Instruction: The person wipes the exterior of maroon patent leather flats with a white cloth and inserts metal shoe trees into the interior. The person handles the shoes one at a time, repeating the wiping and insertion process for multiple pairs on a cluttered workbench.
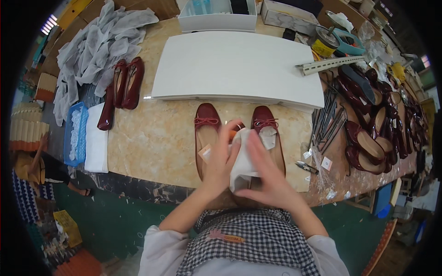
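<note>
Tissue paper [242, 158], white and crumpled, sits between my hands, on my side of the white sheet stack [237, 69]. Right grip [271, 177]: fingers stretched out, thumb well apart from them, alongside the paper. Left grip [220, 161]: fingertips raised at the paper's other side; too blurred to tell if it's clamped on it. The two grips are apart, paper between.

Handling, my read: paper is nearly weightless, limp, tears if yanked. Best hold is a light pinch on a free edge or the lower corner; squeezing the middle just adds creases. Left dark red flat [206, 110] and right dark red flat [263, 113] stand on my side of the stack, toes toward it. Their uppers look smooth, probably a bit slippery and easy to scuff; I'd take them round the heel or sides, off the bows. Right one has a white wad [267, 137] inside.

Edges: stack's near edge is just beyond the toes, so little room to push forward. Table [147, 147] ends on my side of the stack, close under my wrists. Widest room is near the stack's left corner, out to the folded white cloth [96, 138]. Near its right corner it's tighter: metal rods [327, 117], then snips [307, 167] nearer me. Keep thin paper off those points.
</note>
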The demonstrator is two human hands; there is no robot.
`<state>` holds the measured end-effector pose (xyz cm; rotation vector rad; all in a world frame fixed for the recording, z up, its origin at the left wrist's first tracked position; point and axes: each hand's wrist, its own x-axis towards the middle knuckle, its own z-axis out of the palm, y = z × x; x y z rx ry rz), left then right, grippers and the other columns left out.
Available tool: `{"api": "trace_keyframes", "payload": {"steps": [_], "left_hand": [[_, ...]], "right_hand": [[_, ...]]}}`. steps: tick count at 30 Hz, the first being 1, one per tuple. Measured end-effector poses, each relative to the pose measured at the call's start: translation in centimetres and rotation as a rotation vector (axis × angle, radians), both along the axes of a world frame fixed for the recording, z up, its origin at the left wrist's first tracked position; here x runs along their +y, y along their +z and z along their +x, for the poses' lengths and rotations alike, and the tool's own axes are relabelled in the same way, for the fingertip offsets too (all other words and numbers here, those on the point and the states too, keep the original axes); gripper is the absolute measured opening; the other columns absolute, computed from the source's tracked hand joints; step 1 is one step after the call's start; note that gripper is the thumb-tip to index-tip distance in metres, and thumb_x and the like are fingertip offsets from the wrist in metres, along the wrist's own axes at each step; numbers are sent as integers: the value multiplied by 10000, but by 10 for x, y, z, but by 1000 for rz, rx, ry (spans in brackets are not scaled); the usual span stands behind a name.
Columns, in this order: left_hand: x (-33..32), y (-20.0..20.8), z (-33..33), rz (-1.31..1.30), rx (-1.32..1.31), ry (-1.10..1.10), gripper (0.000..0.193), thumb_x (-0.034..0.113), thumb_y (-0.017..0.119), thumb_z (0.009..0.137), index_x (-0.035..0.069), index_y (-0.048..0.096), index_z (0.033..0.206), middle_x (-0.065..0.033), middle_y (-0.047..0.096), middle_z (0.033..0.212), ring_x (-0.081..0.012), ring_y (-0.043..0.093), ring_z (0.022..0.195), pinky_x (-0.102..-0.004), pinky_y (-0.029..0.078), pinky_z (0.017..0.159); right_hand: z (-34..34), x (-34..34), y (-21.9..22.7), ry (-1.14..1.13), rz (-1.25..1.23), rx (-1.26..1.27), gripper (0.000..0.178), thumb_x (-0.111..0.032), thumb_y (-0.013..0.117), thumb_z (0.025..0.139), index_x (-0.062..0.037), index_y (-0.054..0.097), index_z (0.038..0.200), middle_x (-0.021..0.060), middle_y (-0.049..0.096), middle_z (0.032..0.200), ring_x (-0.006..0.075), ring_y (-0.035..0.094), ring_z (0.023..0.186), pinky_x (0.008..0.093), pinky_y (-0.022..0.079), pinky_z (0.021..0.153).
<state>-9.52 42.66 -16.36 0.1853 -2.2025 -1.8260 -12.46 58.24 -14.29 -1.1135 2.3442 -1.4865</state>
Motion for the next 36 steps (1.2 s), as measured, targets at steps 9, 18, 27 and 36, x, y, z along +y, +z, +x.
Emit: {"api": "trace_keyframes", "payload": {"steps": [9,18,27,36], "left_hand": [[11,-32,75,-1049,-80,-433,573,496,527,872,-23,661,1073,-151,659,998,-277,546,1098,-452,278,1074],[42,-40,81,-1128,-122,-398,667,494,602,805,-84,605,1136,-243,573,1158,-347,484,1138,-514,259,1050],[26,-26,54,-1088,-6,-506,643,556,591,780,-52,679,971,-225,610,1089,-315,521,1025,-493,301,999],[-90,-44,-189,-1377,227,317,634,512,565,827,69,534,1279,-199,519,1278,-382,454,1212,-558,274,1046]], "right_hand": [[-13,-5,-50,39,335,-32,468,-8,679,668,-88,666,1128,84,560,900,230,599,858,333,512,738],[-27,-28,-61,98,373,63,493,-224,719,737,24,614,1151,147,534,1053,313,555,987,369,494,803],[-46,-50,-71,-249,568,108,561,-113,726,744,-16,510,1253,171,522,1121,336,597,900,370,515,748],[-13,20,-23,-209,175,-219,334,-53,665,831,-14,615,1159,120,594,1080,206,628,850,288,512,729]]}}
